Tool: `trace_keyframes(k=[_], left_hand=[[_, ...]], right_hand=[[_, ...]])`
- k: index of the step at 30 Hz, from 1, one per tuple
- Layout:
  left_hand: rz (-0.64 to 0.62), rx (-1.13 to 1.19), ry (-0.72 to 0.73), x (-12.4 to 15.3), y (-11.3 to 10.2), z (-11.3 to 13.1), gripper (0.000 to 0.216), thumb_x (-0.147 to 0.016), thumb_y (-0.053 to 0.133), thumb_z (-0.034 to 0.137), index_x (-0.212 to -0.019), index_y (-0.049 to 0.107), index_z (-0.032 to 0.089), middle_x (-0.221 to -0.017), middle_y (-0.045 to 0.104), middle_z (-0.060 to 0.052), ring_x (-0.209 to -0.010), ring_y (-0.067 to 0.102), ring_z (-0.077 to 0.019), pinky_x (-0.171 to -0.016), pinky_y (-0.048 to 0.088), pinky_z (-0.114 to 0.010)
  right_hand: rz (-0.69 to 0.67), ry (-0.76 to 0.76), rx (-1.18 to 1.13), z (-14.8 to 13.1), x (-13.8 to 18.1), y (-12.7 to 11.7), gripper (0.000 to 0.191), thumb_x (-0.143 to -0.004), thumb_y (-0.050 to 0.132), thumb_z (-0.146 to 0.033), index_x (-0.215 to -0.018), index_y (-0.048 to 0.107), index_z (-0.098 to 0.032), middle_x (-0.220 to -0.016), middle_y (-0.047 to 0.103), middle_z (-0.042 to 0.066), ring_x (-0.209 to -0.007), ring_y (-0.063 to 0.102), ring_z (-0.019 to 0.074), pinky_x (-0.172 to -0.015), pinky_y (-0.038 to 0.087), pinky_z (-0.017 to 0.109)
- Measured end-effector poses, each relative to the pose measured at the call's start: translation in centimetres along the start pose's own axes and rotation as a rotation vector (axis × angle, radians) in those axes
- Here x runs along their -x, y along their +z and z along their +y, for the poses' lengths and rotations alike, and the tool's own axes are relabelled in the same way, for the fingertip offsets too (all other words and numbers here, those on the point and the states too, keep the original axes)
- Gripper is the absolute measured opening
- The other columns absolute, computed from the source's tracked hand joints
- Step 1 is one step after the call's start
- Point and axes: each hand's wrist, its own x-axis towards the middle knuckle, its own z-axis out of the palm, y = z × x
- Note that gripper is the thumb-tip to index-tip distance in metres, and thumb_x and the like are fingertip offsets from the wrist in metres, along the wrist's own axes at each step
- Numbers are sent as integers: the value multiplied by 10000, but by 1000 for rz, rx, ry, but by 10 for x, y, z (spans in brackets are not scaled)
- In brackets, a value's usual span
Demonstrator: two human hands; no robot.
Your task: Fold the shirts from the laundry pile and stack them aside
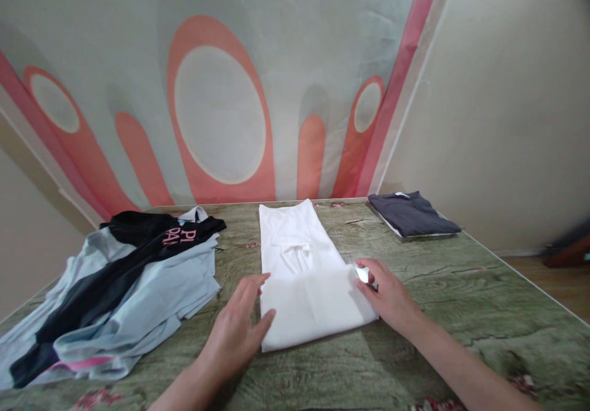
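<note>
A white shirt [313, 306] lies in the middle of the table, laid into a long narrow strip. Its near end is turned up over the part behind it, and small creases show just beyond that flap. My left hand [237, 322] is at the flap's left edge, fingers stretched out and thumb apart, the fingertips at the cloth. At the flap's right corner, my right hand [385, 294] has its fingers and thumb curled around a bit of the white cloth. Part of that grip is hidden by the hand itself.
A loose heap of light and black clothes [133, 288], with pink lettering on the black one, lies at the left. One folded dark grey garment [410, 213] rests at the back right. The wood-patterned table [452, 288] meets a painted wall [286, 42] behind.
</note>
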Motion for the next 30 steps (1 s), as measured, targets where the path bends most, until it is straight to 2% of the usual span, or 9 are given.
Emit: trace_keyframes(k=[2, 5, 8, 11, 13, 16, 22, 26, 30], left_hand=[[-180, -114, 204, 13, -4, 5, 645, -877, 568, 357, -1453, 298, 255, -1477, 394, -118, -1325, 416, -281, -1076, 389, -451], [-350, -269, 370, 24, 1, 3, 706, -888, 557, 342, -1501, 214, 271, -1553, 277, -95, -1400, 302, -286, -1122, 320, -466], [-354, -404, 397, 20, 15, -6, 676, -858, 425, 106, -1495, 234, 231, -1519, 353, -84, -1387, 336, -245, -1154, 237, -493], [-345, -468, 407, 10, 22, -10, 800, -738, 411, 20, -1494, 213, 192, -1493, 401, -90, -1370, 362, -239, -1164, 193, -520], [-326, -482, 387, 4, 23, -8, 800, -718, 423, 11, -1479, 244, 180, -1470, 433, -102, -1336, 410, -242, -1144, 271, -487], [-264, -479, 351, -4, 23, -6, 683, -731, 406, -12, -1391, 396, 159, -1376, 533, -121, -1236, 517, -242, -1055, 414, -423], [-141, -264, 352, -14, 16, -9, 417, -740, 422, 22, -1081, 613, 167, -1067, 689, -97, -1008, 639, -232, -929, 510, -378], [-157, -130, 435, 10, -11, 3, 457, -736, 445, 64, -1133, 596, 234, -1058, 699, -62, -998, 653, -218, -932, 514, -345], [-320, 1, 483, 52, -28, 17, 391, -841, 460, 158, -1192, 551, 305, -1128, 684, -38, -1067, 632, -207, -976, 485, -297]], right_hand=[[-144, -184, 79, -9, 17, -8, 440, -877, 532, -373, -1292, 519, -227, -1314, 548, 106, -1184, 522, 236, -1013, 417, 402], [-342, -362, 165, -10, 36, -11, 559, -841, 594, -331, -1380, 459, -273, -1433, 467, 71, -1322, 412, 244, -1105, 334, 435], [-259, -409, 240, -1, 39, -5, 547, -837, 508, -159, -1370, 478, -275, -1413, 502, 54, -1305, 444, 224, -1100, 342, 456], [-146, -459, 296, 5, 32, 3, 611, -783, 435, -35, -1355, 492, -246, -1363, 551, 61, -1249, 499, 213, -1057, 394, 445], [-120, -498, 338, 2, 27, 8, 602, -776, 436, -20, -1340, 501, -220, -1336, 569, 72, -1219, 517, 223, -1041, 407, 441], [-84, -517, 396, -4, 20, 15, 494, -799, 456, -33, -1254, 560, -192, -1253, 613, 87, -1148, 547, 245, -1003, 426, 439], [-28, -447, 314, -9, 9, 19, 375, -746, 456, 16, -999, 642, -188, -991, 671, 65, -968, 580, 235, -889, 465, 405], [-69, -437, 212, -15, 34, 3, 376, -723, 448, 14, -956, 644, -208, -945, 671, 50, -924, 590, 221, -890, 466, 402], [-248, -482, 170, -19, 82, -11, 410, -710, 486, -29, -1013, 654, -248, -995, 696, 45, -939, 628, 229, -887, 495, 371]])
